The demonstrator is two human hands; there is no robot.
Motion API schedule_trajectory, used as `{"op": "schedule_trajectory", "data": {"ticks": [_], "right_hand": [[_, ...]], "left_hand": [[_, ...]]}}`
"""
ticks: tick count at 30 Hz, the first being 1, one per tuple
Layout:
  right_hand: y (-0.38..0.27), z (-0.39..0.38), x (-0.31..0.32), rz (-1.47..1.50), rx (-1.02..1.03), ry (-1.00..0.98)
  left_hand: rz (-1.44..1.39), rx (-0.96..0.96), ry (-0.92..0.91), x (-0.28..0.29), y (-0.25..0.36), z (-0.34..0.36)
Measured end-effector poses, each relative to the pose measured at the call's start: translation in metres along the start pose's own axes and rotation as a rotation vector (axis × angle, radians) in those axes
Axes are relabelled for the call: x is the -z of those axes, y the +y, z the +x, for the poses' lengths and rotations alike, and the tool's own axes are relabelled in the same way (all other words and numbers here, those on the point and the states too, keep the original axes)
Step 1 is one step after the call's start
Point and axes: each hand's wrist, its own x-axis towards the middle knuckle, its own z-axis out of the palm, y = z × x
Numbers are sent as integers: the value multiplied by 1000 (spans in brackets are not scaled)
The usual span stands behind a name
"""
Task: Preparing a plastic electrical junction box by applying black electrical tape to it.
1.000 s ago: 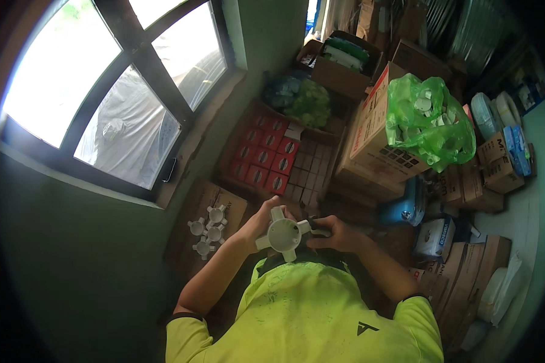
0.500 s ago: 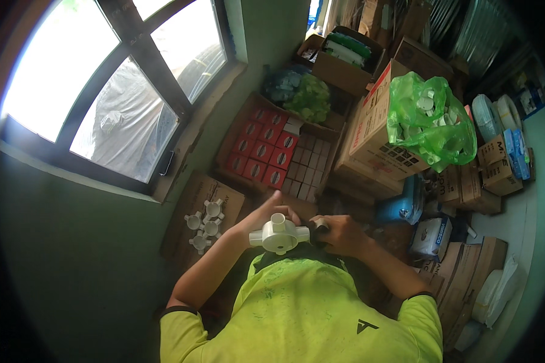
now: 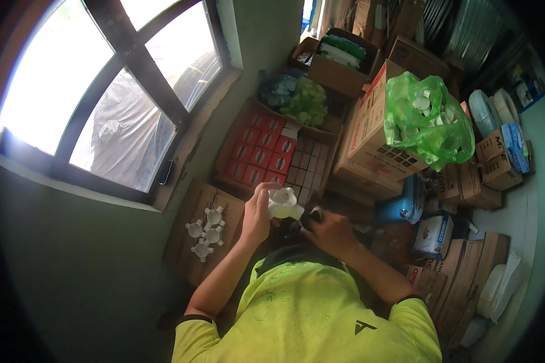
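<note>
Head view: left hand (image 3: 257, 212) grips the white plastic fitting (image 3: 283, 204), now tipped on edge where a moment ago it lay flat, so it is being turned; right hand (image 3: 328, 232) has slid off, fingers curled near something dark, grip unclear

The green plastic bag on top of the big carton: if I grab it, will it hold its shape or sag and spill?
The green plastic bag looks thin and floppy, so it would likely sag. The white fittings showing through it seem loose, so they would probably shift. It sits on the carton near an edge, so a push might tip it off.
</note>
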Motion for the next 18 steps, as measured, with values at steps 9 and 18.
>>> {"op": "schedule_trajectory", "data": {"ticks": [9,18], "right_hand": [[2,8,-20,1631,-328,-99],[9,22,-37,1433,-732,313]], "left_hand": [[-343,54,55,-14,-9,7],[-459,40,175,2,-20,12]]}}
